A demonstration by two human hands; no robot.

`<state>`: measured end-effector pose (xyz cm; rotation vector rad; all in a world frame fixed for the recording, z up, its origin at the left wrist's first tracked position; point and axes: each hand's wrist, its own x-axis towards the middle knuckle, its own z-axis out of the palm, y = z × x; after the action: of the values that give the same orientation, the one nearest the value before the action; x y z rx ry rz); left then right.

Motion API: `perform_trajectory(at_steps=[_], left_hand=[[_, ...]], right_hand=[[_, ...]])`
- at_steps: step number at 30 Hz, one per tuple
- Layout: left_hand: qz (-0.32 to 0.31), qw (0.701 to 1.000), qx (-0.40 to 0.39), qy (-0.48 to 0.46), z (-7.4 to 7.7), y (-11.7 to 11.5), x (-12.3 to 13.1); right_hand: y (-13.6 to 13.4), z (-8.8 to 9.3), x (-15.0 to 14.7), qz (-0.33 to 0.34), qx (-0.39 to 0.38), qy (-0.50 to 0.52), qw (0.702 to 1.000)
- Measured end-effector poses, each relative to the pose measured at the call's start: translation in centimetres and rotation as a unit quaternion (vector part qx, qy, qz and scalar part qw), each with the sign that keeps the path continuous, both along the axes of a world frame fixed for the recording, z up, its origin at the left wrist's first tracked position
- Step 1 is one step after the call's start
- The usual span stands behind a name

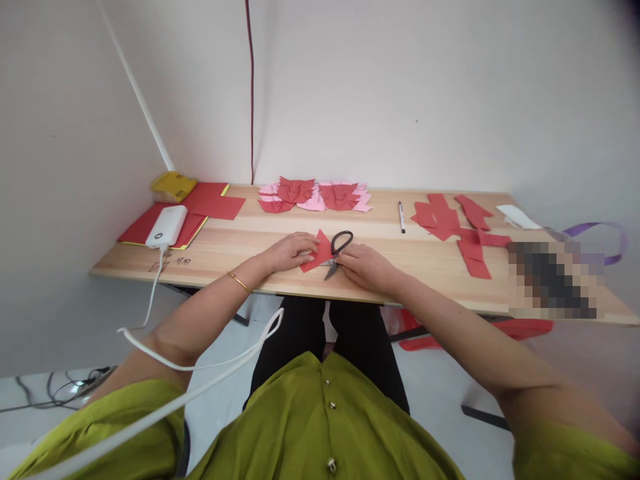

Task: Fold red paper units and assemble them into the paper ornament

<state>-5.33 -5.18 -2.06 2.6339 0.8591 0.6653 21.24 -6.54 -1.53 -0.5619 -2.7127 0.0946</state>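
Note:
A small folded piece of red paper point(319, 253) lies near the front edge of the table, its pointed top angled toward the wall. My left hand point(293, 252) holds it from the left, with fingers curled over its side. At the paper's right edge, my right hand point(367, 267) is closed around the middle of the scissors point(342, 241). One black handle loop stands out above my fingers, while the dark blades point down and left beside the paper. My right fingertips are partly hidden, so whether they also touch the paper is unclear.
Pleated red and pink paper shapes point(313, 195) lie along the wall. A marker point(401, 217) and red paper cutouts point(440, 219) are to the right. Left stand a white power bank point(167, 225), red sheets point(220, 205) and a yellow packet point(173, 186). A white cable point(200, 365) crosses my left arm.

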Motion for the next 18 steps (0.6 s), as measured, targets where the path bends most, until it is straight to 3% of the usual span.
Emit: perform_trajectory(at_steps=[18], left_hand=[[0.004, 1.000, 0.013, 0.014, -0.31, 0.12, -0.04]], right_hand=[[-0.79, 0.43, -0.44, -0.008, -0.022, -0.011, 1.000]])
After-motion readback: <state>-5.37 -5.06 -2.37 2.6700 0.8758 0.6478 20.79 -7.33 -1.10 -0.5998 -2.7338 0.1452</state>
